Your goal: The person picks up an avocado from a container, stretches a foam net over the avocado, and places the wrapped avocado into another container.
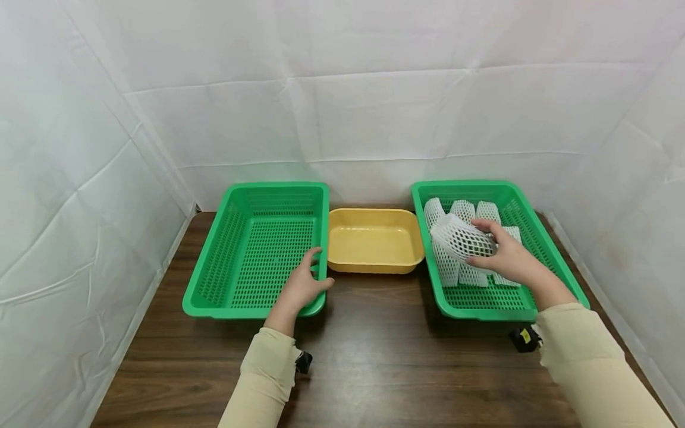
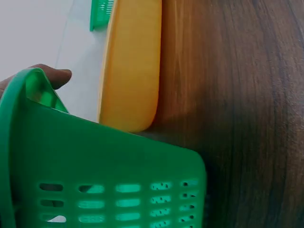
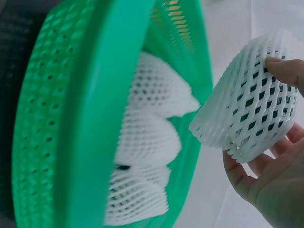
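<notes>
In the head view, my right hand (image 1: 511,257) grips a white foam fruit net (image 1: 461,239) between thumb and fingers, above the right green basket (image 1: 481,314). The right wrist view shows this net's diamond mesh stretched out to a rounded shape, with dark gaps showing through. Several more white foam nets (image 1: 446,261) lie side by side in that basket. My left hand (image 1: 304,286) is at the right rim of the left green basket (image 1: 211,261), its thumb and fingers spread apart. The left wrist view has the thumb (image 2: 58,77) projecting past the rim.
A shallow yellow tray (image 1: 374,270) stands between the two baskets on the dark wooden table (image 1: 396,356). White sheeting (image 1: 364,119) hangs behind the baskets and down both sides.
</notes>
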`<state>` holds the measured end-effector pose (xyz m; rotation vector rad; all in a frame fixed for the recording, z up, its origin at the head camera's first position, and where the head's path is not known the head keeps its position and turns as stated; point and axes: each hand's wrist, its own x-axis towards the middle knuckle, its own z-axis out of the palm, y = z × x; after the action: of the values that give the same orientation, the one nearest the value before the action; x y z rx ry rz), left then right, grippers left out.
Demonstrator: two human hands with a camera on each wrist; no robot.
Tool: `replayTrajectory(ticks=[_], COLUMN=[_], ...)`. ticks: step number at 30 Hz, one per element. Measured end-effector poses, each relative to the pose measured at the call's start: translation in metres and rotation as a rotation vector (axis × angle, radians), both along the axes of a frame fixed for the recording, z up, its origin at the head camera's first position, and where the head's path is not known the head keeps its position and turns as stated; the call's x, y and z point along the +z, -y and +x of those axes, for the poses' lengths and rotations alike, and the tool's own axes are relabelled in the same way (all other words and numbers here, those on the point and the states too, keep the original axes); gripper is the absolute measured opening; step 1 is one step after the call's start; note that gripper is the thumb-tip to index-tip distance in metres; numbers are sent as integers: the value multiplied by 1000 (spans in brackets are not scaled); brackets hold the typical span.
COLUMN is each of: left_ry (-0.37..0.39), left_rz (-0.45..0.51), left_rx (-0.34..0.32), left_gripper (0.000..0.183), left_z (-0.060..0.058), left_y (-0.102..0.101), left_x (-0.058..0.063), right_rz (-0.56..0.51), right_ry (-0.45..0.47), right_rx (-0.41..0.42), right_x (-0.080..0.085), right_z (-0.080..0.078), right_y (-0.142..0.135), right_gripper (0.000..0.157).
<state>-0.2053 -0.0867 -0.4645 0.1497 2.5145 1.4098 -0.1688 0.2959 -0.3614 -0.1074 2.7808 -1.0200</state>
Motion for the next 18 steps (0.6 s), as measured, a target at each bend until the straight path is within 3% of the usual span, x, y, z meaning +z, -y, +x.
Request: replayTrajectory(ticks=[9, 18], left_ry=[-15, -26], left_rz=[-23, -83], left_rx=[16, 30], left_gripper=[72, 69], left_z=[1, 1], left_y=[1, -1], left_x=[-1, -1], right_rz=[33, 94], right_ry=[17, 47], right_rx=[8, 60], right_x=[-16, -27], right_z=[2, 2], right_y=[-18, -23], right_gripper=[72, 66])
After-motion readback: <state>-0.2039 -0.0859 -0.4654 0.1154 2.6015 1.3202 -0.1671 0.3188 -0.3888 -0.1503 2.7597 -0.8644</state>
